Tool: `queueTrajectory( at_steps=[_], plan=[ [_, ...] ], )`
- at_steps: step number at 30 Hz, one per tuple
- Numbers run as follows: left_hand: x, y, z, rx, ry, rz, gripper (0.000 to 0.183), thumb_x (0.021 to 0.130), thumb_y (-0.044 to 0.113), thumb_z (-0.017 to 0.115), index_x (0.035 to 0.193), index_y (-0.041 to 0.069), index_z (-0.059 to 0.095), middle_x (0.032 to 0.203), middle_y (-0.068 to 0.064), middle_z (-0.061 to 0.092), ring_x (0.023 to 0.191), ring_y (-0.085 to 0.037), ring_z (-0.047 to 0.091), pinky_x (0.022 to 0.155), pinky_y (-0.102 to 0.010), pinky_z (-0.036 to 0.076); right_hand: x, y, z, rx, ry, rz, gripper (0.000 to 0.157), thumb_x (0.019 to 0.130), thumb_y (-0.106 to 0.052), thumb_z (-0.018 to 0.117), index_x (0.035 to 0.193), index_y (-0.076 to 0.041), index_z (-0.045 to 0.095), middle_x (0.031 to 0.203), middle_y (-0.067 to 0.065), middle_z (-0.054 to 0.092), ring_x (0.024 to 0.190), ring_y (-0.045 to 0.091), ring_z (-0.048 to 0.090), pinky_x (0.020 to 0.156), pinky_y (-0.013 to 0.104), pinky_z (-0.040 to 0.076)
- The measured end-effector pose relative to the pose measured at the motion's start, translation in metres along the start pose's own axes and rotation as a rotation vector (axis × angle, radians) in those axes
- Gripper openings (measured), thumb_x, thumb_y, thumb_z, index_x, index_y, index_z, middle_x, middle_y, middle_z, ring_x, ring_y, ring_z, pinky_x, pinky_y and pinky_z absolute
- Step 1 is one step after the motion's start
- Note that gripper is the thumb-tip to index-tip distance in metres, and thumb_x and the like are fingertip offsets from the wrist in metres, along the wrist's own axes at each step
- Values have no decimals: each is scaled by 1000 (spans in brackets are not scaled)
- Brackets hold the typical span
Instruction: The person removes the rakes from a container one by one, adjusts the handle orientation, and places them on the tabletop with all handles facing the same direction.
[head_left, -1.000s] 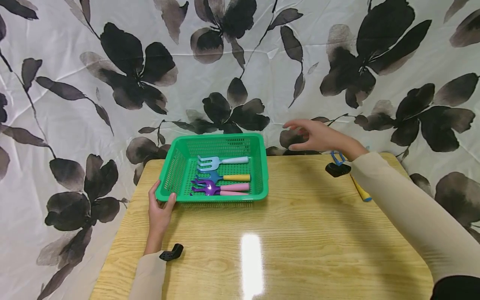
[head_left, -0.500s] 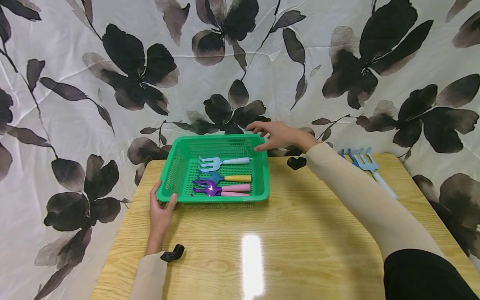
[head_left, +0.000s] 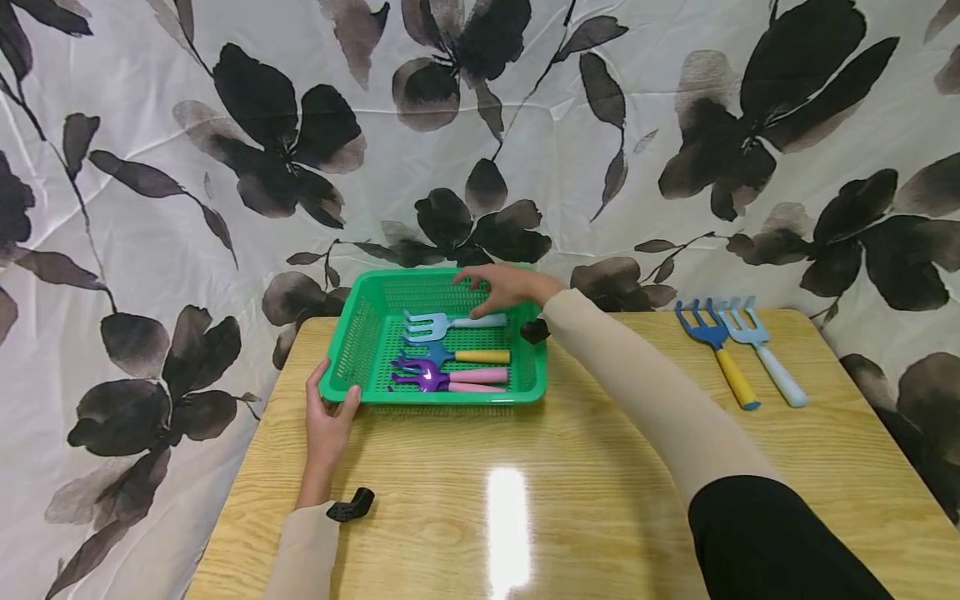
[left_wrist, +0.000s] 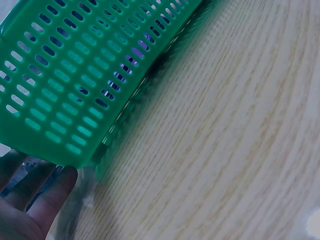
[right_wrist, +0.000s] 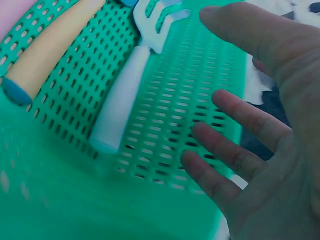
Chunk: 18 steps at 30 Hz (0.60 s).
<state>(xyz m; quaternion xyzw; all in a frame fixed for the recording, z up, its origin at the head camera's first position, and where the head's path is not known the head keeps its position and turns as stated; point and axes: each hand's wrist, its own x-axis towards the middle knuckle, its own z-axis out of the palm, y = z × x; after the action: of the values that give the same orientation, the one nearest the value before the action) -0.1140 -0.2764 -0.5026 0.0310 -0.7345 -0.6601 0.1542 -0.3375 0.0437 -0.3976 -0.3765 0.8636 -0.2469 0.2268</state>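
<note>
A green plastic basket [head_left: 442, 399] holds several toy hand forks. My left hand [head_left: 326, 425] grips its front left corner, thumb in front and fingers at the side; the left wrist view shows its fingertips against the basket wall [left_wrist: 55, 100]. Above the back right of the basket is my right hand [head_left: 508, 285], fingers spread and nothing in them. Just below it lies a light blue fork [right_wrist: 122, 100] with a pale handle. In front of that are a blue fork with a yellow handle [head_left: 480, 357], a purple fork with a pink handle [head_left: 477, 375] and another pink handle [head_left: 476, 387].
On the table's right side lie a blue fork with a yellow handle [head_left: 733, 372] and a light blue fork [head_left: 780, 377], side by side. Behind the wooden table [head_left: 420, 492] hangs a floral cloth [head_left: 570, 175].
My right hand has moved left, from beyond the basket's right side to over the light blue fork inside. The two forks on the right are now uncovered. My left hand stays at the corner.
</note>
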Motion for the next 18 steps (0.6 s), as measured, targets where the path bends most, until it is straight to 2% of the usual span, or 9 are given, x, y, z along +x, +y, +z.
queueTrajectory(
  at_steps=[4,8,12,18],
  plan=[
    [1,-1,-3,-9,-12,-5,70,95,10,62,154,15,25,146,-19,39,130,-34,43,93,-19,44,19,5,9,-6,-46,59,72,85,-32,77,147,-25,41,142,17,49,128,34,47,101,51,40],
    [2,-1,-4,5,-11,6,69,96,12,62,154,16,25,148,-16,39,131,-34,43,97,-23,43,31,5,15,-30,-77,81,69,86,-30,77,146,-24,43,141,16,49,130,33,45,102,51,39],
    [2,0,-5,17,-5,21,69,96,13,62,154,17,26,147,-14,40,131,-32,44,99,-24,40,35,0,20,-55,-125,123,65,89,-25,74,145,-24,43,140,15,49,128,33,46,100,51,41],
    [1,1,-4,19,-19,36,69,96,10,61,154,12,24,147,-21,39,129,-38,44,96,-23,43,36,1,29,-90,-185,205,63,89,-21,74,145,-25,44,140,14,51,126,29,49,99,47,43]
  ],
)
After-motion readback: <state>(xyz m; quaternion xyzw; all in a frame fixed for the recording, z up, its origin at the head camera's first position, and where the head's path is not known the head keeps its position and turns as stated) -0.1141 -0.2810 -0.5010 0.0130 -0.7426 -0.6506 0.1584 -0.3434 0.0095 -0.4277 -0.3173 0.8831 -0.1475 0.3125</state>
